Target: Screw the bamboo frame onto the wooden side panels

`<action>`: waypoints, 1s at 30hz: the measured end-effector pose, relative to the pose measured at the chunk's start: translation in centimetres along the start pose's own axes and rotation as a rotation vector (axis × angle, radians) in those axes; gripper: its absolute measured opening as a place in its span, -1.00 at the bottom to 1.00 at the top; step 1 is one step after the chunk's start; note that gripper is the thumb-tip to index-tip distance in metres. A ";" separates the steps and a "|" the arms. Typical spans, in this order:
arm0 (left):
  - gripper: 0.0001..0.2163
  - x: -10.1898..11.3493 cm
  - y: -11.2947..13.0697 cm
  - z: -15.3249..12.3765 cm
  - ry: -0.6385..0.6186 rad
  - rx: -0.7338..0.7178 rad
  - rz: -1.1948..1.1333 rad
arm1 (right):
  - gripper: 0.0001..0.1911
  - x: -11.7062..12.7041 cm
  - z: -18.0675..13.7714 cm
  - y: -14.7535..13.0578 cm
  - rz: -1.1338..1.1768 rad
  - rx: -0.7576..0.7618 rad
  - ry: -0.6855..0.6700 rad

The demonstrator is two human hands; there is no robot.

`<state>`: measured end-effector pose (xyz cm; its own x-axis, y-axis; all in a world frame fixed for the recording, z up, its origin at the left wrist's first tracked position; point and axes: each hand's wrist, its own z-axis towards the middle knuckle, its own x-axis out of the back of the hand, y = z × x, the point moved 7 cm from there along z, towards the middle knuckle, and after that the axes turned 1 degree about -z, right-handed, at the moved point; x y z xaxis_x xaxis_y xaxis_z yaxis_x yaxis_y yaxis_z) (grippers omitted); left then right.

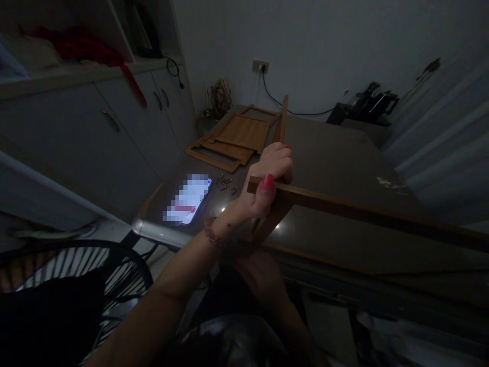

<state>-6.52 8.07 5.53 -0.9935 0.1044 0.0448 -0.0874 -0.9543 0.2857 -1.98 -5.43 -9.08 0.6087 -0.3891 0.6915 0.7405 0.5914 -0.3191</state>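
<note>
My left hand, with red nails and a beaded bracelet at the wrist, is wrapped round the corner of a wooden frame. One long bar of the frame runs off to the right, and another wooden piece rises beyond the hand. Below that corner, at the table's front edge, is my right hand. It lies in deep shadow, and its fingers are too dark to make out. Several small screws lie on the table left of my left hand, beside a lit phone.
Flat wooden panels are stacked at the back left of the brown table. A black appliance stands at the back right, its cord reaching a wall socket. A black chair is at the lower left, near cabinets.
</note>
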 end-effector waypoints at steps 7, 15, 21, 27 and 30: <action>-0.46 0.1 0.9 1.2 -0.011 0.011 -0.086 | -0.60 -0.1 0.1 1.1 0.082 0.079 -0.410; -0.46 -0.1 2.0 2.1 -0.060 0.002 -0.081 | -0.69 0.5 2.0 1.5 0.205 0.094 -0.539; -0.41 -0.3 1.5 1.5 -0.112 0.024 -0.056 | -0.82 -0.9 2.2 1.7 0.139 0.162 -0.663; -0.40 -0.1 1.6 1.6 -0.085 0.012 -0.007 | -0.82 -1.7 1.3 1.5 -0.030 0.330 -0.439; -0.40 -0.1 1.6 1.7 -0.080 0.005 -0.006 | -0.78 -2.0 1.4 1.2 -0.028 0.278 -0.392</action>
<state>-6.41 6.98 7.63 -0.9840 0.1324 0.1189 -0.0929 -0.9521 0.2912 -2.74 -2.99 -9.94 0.3965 -0.1433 0.9068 0.6184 0.7717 -0.1485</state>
